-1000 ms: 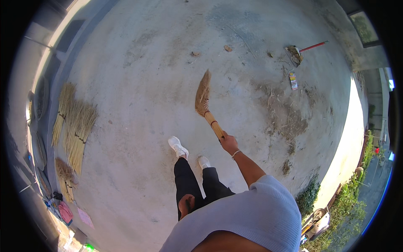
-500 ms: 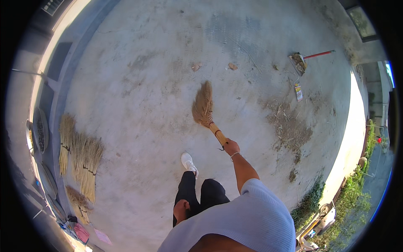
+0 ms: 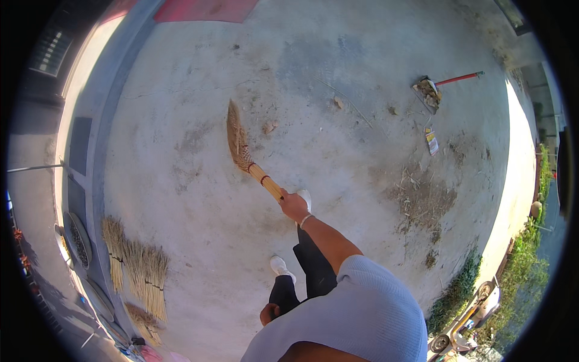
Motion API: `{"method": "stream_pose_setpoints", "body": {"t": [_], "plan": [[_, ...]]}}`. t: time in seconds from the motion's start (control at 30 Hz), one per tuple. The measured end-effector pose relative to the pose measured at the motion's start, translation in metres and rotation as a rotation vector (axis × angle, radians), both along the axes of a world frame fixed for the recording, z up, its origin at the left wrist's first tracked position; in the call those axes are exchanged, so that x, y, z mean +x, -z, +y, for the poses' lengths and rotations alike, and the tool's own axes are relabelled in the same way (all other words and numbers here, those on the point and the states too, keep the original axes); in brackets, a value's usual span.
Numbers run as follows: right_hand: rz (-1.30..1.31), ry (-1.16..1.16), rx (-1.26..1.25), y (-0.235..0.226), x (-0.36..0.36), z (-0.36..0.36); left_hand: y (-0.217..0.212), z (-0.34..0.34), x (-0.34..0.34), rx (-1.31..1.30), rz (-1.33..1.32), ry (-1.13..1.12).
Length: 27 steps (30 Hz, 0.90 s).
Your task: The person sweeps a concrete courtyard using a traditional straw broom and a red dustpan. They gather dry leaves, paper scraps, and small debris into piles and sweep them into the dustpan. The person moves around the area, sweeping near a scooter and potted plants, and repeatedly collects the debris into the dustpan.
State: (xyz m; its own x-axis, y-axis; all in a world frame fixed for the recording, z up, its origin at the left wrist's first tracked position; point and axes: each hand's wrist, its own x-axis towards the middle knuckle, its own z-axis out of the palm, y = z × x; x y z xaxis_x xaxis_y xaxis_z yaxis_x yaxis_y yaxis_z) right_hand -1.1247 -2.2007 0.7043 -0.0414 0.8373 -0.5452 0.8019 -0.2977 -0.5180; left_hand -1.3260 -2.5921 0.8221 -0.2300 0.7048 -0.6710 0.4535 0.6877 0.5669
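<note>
My right hand [image 3: 294, 207] is closed round the pale handle of a short straw hand broom [image 3: 238, 142]. The broom points away and to the left, its brown bristles on or just over the concrete floor [image 3: 199, 199]. A dry brown leaf or scrap [image 3: 269, 127] lies right of the bristles, with another scrap [image 3: 338, 102] farther right. My left hand [image 3: 269, 314] is by my left thigh; its fingers are mostly hidden, and I see nothing held in it.
At the right stands a red-handled dustpan [image 3: 428, 93] with debris in it, near a yellow-and-white packet [image 3: 431, 142]. Loose dirt and twigs [image 3: 422, 196] lie below. Tied straw bundles [image 3: 151, 274] and round trays [image 3: 78, 241] are at the left; a scooter [image 3: 470, 320] is lower right.
The broom has swung to the left and sits left of the brown scrap. My right foot has come forward under the right arm. A red sheet has come into view at the top.
</note>
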Motion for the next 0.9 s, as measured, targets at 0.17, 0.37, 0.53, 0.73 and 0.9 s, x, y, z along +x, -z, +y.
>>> {"method": "stream_pose_setpoints", "body": {"t": [0.17, 0.37, 0.53, 0.73, 0.9], "plan": [[0.032, -0.098, -0.046, 0.068, -0.019, 0.119, -0.044, 0.104, 0.046, -0.257, -0.012, 0.191], [-0.170, 0.257, -0.291, 0.054, 0.218, 0.034, -0.022, 0.119, 0.052, -0.276, 0.061, 0.265], [-0.448, 0.612, -0.306, -0.009, 0.358, -0.005, -0.024, 0.202, 0.068, -0.257, 0.064, 0.378], [-0.438, 0.543, -0.014, -0.037, 0.344, 0.032, -0.060, 0.337, 0.094, 0.012, 0.038, 0.355], [-0.105, 0.306, 0.050, -0.042, 0.212, 0.187, -0.033, 0.400, 0.100, 0.127, 0.186, 0.410]]}}
